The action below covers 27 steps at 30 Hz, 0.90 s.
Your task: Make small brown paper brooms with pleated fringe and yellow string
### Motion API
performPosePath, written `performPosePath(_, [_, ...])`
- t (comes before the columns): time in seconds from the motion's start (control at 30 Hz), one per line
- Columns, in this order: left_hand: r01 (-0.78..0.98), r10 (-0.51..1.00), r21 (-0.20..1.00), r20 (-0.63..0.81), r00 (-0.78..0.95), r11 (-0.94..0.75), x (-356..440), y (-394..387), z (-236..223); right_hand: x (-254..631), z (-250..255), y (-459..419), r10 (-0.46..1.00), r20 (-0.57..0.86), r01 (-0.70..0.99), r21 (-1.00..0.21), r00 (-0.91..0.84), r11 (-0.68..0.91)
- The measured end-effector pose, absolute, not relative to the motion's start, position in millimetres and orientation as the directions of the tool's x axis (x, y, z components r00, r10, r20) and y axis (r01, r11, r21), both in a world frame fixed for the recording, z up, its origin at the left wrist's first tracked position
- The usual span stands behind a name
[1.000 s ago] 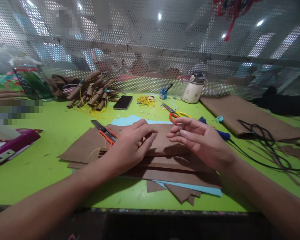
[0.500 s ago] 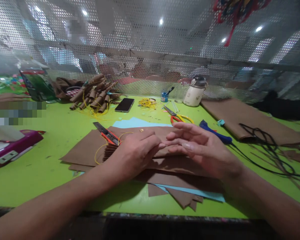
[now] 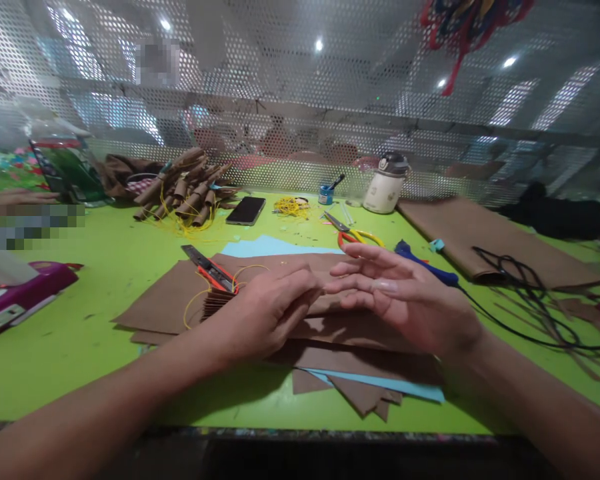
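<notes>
1. Standing at the back of the bright green table, a cream-coloured bottle with a dark lid is kept closed, so its contents cannot be seen.
2. Beside it, a small blue jar is placed; a dark, thin-handled tool is propped inside, its upper end left protruding.
3. At the far left, a clear plastic bottle with a green lower part is seen; whether the green is liquid or label cannot be told.
4. A pleated stack of brown paper is laid on flat brown sheets at the middle of the near side, and is partly covered by the left hand.
5. The left hand is curled, its thumb and fingers drawn close together; what is held between the fingertips is hidden and cannot be told.
6. The right hand is raised just beside it over the sheets, its fingers loosely spread and slightly bent. Whether the two hands' fingertips are touching cannot be told.
7. Behind the pleated stack, an orange-and-black utility knife is laid at a slant, and a thin yellow thread is looped beside the stack.
8. Red-and-yellow-handled scissors are placed behind the right hand, near a blue-handled tool with a black cord.
</notes>
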<state>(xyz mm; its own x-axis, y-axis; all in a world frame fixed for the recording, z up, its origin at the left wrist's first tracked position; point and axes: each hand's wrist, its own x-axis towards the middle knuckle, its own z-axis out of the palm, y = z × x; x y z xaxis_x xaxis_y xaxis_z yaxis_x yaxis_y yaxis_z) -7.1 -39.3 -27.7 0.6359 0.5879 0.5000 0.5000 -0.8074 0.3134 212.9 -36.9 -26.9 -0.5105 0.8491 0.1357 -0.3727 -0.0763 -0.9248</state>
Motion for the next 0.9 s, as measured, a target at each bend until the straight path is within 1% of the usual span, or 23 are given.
performPosePath(0.1, [0.554,0.63,0.319,0.523,0.574,-0.769,-5,-40,-27,213,-27,-38,0.851,0.149,-0.381,-0.922,-0.503,-0.064])
performPosePath(0.23, [0.58,0.698,0.414,0.563,0.442,-0.702,-5,-40,-23,212,-26,-39,0.857,0.163,-0.377,-0.926,-0.488,-0.038])
performPosePath(0.37, [0.582,0.759,0.504,0.539,0.365,-0.638,-6,-39,-18,213,-26,-38,0.855,0.173,-0.382,-0.924,-0.488,-0.031])
performPosePath(0.57, [0.487,0.789,0.622,0.451,0.417,-0.613,-7,-41,-15,216,-28,-34,0.879,0.177,-0.374,-0.928,-0.442,-0.001])
performPosePath(0.7, [0.451,0.803,0.682,0.366,0.471,-0.575,-7,-42,-14,218,-27,-31,0.888,0.192,-0.377,-0.926,-0.417,0.023])
performPosePath(0.8, [0.443,0.791,0.68,0.354,0.499,-0.584,-6,-43,-13,218,-27,-30,0.905,0.17,-0.326,-0.945,-0.391,0.037])
performPosePath(0.9, [0.453,0.75,0.627,0.355,0.558,-0.634,-3,-55,-6,219,-30,-28,0.939,0.159,-0.201,-0.974,-0.306,0.099])
